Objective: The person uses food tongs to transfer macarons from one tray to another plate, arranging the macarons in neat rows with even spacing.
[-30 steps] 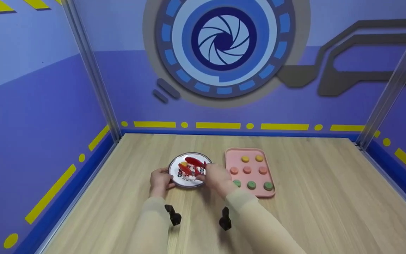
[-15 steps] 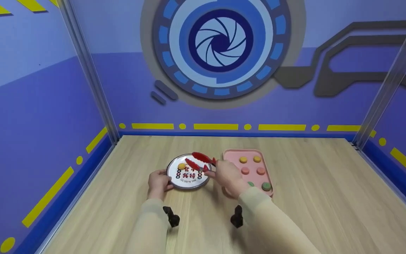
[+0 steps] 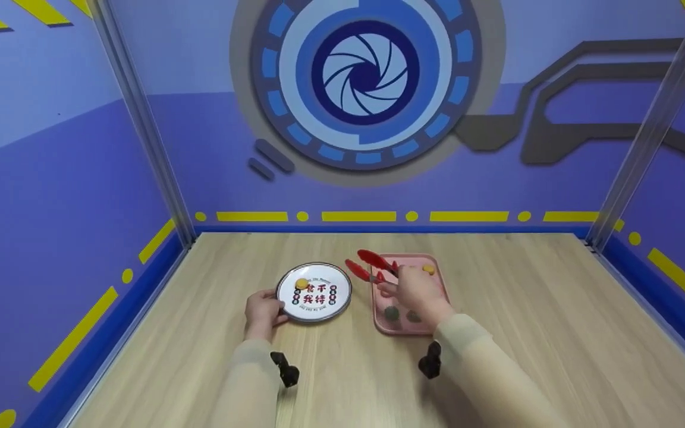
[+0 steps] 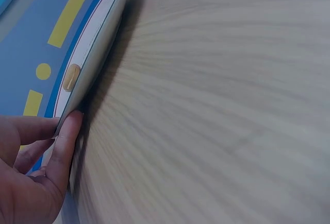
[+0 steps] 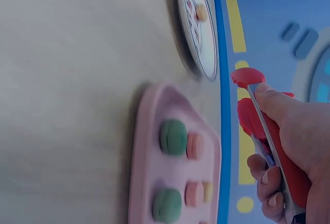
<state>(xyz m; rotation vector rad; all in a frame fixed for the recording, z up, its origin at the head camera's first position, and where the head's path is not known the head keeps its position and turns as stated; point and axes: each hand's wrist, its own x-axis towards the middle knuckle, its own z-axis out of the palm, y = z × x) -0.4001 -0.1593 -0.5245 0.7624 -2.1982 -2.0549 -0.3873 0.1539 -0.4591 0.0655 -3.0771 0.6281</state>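
My left hand (image 3: pixel 263 310) pinches the left rim of a round white plate (image 3: pixel 332 309) with a dark edge and red printed characters; in the left wrist view the thumb and fingers grip that edge. One yellow macaron (image 3: pixel 301 284) lies on the plate's left part. In my right hand (image 3: pixel 418 291) is a pair of tongs (image 3: pixel 372 261) with red tips, spread apart and holding nothing. The tongs and hand are over the pink tray (image 3: pixel 381 326), hiding much of it. Green macarons (image 5: pixel 173 137) and pink macarons (image 5: pixel 195 193) sit on the tray in the right wrist view.
The pink tray stands just right of the plate on the wooden table (image 3: pixel 200 368). A yellow macaron (image 3: pixel 429 270) shows at the tray's far right corner. Blue and purple panels (image 3: pixel 188 148) enclose the table at the back and sides.
My right hand has moved the tongs right, from over the plate to over the tray, their tips lifting away from the yellow macaron. The left hand keeps its grip on the plate.
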